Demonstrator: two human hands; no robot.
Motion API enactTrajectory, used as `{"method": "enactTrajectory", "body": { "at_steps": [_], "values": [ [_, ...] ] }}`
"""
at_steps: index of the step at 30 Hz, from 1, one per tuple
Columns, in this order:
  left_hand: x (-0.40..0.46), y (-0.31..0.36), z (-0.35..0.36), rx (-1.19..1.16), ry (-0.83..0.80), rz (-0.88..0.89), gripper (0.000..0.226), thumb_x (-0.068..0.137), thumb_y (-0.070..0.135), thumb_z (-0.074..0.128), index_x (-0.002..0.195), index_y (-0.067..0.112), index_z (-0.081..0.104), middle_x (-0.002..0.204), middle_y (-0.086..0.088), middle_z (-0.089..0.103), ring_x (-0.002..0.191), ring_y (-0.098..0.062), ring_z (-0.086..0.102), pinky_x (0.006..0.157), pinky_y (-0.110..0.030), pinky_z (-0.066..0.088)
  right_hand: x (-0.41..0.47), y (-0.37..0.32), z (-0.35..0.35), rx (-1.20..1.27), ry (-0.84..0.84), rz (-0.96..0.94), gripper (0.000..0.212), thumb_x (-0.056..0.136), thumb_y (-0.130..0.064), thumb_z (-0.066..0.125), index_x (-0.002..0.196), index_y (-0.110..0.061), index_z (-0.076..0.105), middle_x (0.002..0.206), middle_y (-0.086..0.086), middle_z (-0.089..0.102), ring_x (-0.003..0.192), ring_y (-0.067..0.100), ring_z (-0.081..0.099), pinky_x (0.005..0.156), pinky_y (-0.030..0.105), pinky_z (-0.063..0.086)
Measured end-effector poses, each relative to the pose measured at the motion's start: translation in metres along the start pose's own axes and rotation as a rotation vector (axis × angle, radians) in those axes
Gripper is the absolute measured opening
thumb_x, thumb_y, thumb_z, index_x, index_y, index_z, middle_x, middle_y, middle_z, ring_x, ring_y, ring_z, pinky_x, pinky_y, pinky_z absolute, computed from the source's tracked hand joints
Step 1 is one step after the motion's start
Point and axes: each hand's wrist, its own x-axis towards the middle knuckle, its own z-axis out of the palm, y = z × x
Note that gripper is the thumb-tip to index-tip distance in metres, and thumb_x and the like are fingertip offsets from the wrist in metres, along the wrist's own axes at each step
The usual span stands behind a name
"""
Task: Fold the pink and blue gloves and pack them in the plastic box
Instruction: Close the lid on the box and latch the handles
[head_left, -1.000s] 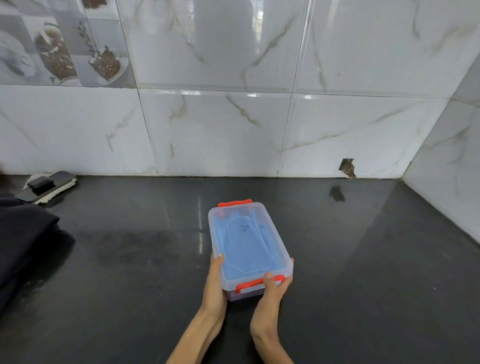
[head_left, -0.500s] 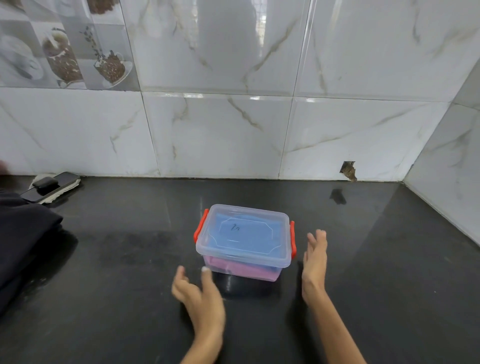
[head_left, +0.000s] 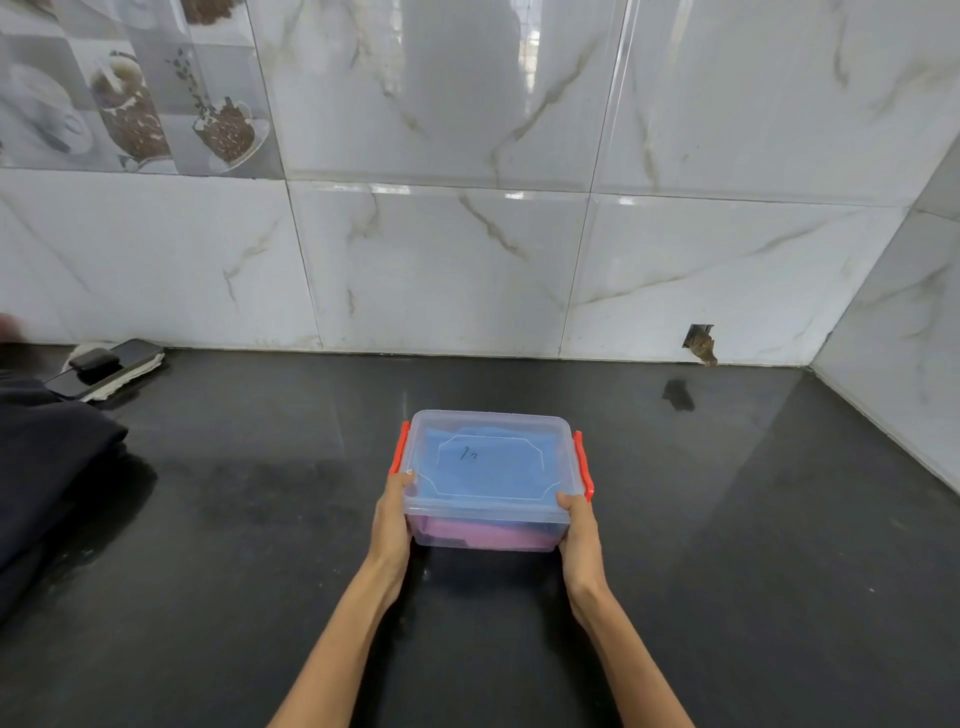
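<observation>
A clear plastic box (head_left: 491, 522) with its lid on and red side clips stands on the black counter (head_left: 727, 519), long side toward me. Through the lid I see the folded blue glove (head_left: 488, 467); the pink glove (head_left: 483, 532) shows through the front wall beneath it. My left hand (head_left: 392, 525) grips the box's near left corner, thumb on the lid. My right hand (head_left: 579, 530) grips the near right corner the same way.
A dark cloth (head_left: 47, 467) lies at the left edge of the counter. Behind it a phone (head_left: 111, 364) with a small black case on it rests on a white cloth by the wall. Marble tiles close off the back and right side.
One second ago both hands held the box end-on. Half a second ago it stood turned sideways with both hands off it. Now both hands grip its near corners again.
</observation>
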Motion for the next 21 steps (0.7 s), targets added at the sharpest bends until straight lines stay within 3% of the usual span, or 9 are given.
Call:
{"method": "enactTrajectory", "body": {
  "at_steps": [2, 6, 8, 13, 17, 21],
  "values": [
    [-0.004, -0.003, -0.004, 0.015, -0.004, 0.009, 0.031, 0.096, 0.032, 0.037, 0.099, 0.029, 0.067, 0.095, 0.002, 0.077, 0.085, -0.013, 0.074, 0.065, -0.025, 0.059, 0.004, -0.001, -0.001, -0.004, -0.027, 0.001, 0.07, 0.06, -0.058, 0.048, 0.121, -0.024, 0.055, 0.119, 0.001, 0.065, 0.113, 0.022, 0.057, 0.106, 0.049, 0.04],
    [-0.007, -0.01, -0.013, 0.045, -0.017, 0.031, 0.03, 0.082, 0.042, 0.042, 0.093, 0.033, 0.069, 0.1, 0.001, 0.076, 0.097, -0.02, 0.07, 0.087, -0.04, 0.055, 0.006, 0.0, -0.002, -0.022, -0.078, -0.007, 0.07, 0.062, -0.059, 0.047, 0.122, -0.026, 0.054, 0.122, -0.001, 0.064, 0.116, 0.021, 0.056, 0.108, 0.049, 0.039],
    [-0.006, -0.012, -0.015, 0.051, -0.012, 0.051, 0.033, 0.079, 0.045, 0.041, 0.094, 0.034, 0.068, 0.103, -0.001, 0.074, 0.101, -0.021, 0.068, 0.09, -0.042, 0.053, 0.007, 0.002, -0.003, -0.018, -0.084, -0.008, 0.071, 0.063, -0.061, 0.047, 0.125, -0.026, 0.052, 0.123, -0.001, 0.063, 0.117, 0.02, 0.056, 0.108, 0.047, 0.039],
    [-0.003, -0.016, -0.011, -0.001, 0.004, 0.068, 0.04, 0.08, 0.051, 0.037, 0.091, 0.037, 0.072, 0.099, 0.001, 0.076, 0.093, -0.017, 0.072, 0.079, -0.035, 0.055, 0.005, 0.008, 0.0, 0.008, -0.087, 0.012, 0.051, 0.07, -0.057, 0.044, 0.114, -0.034, 0.058, 0.119, -0.006, 0.066, 0.114, 0.016, 0.057, 0.102, 0.036, 0.041],
    [0.0, -0.02, -0.007, -0.037, 0.024, 0.082, 0.044, 0.082, 0.053, 0.033, 0.088, 0.038, 0.074, 0.095, 0.001, 0.077, 0.088, -0.015, 0.073, 0.077, -0.035, 0.056, 0.003, 0.011, 0.001, 0.02, -0.089, 0.039, 0.052, 0.069, -0.059, 0.043, 0.112, -0.034, 0.058, 0.117, -0.007, 0.066, 0.112, 0.013, 0.058, 0.093, 0.03, 0.04],
    [0.003, -0.022, -0.003, -0.053, 0.031, 0.077, 0.046, 0.083, 0.053, 0.031, 0.085, 0.036, 0.074, 0.092, 0.0, 0.077, 0.085, -0.016, 0.072, 0.072, -0.034, 0.056, 0.004, 0.01, -0.002, 0.013, -0.111, 0.028, 0.058, 0.07, -0.059, 0.044, 0.12, -0.031, 0.055, 0.123, -0.005, 0.064, 0.117, 0.015, 0.055, 0.106, 0.036, 0.037]
  ]
}}
